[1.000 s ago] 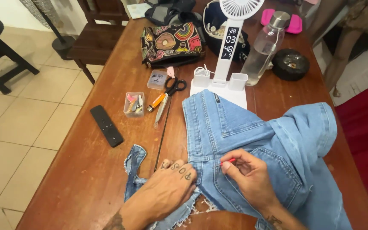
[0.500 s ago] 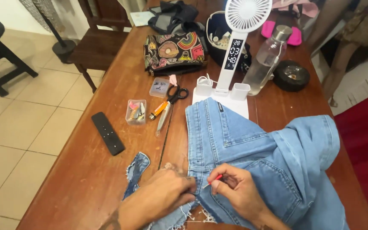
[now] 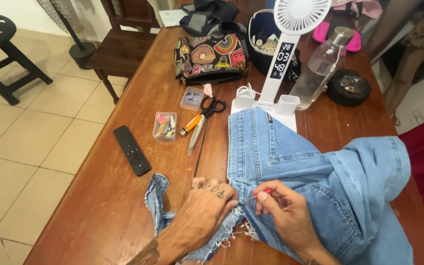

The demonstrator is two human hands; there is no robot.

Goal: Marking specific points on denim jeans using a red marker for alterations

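The pale blue jeans (image 3: 290, 167) lie spread over the near right part of the wooden bench (image 3: 104, 211), frayed hem toward the person. The left hand (image 3: 207, 208) presses flat on the ragged edge, fingers curled down onto the cloth, its grip closed on denim alone. The right hand (image 3: 285, 213) pinches a thin red-handled tool (image 3: 257, 195), its fine metal tip aimed at the seam just beside the left knuckles; whether it is a seam ripper or a needle I cannot tell.

From where I stand, the work looks like picking at stitches near the hem. To do it well, I'd say the holding hand should keep the fabric taut and flat, fingertips close to the tip but out of its line. The point wants short, shallow strokes, catching thread and not weave. The scissors (image 3: 204, 120), the orange cutter (image 3: 190, 126) and the small clear box (image 3: 165, 126) sit within reach, well apart from the hands.
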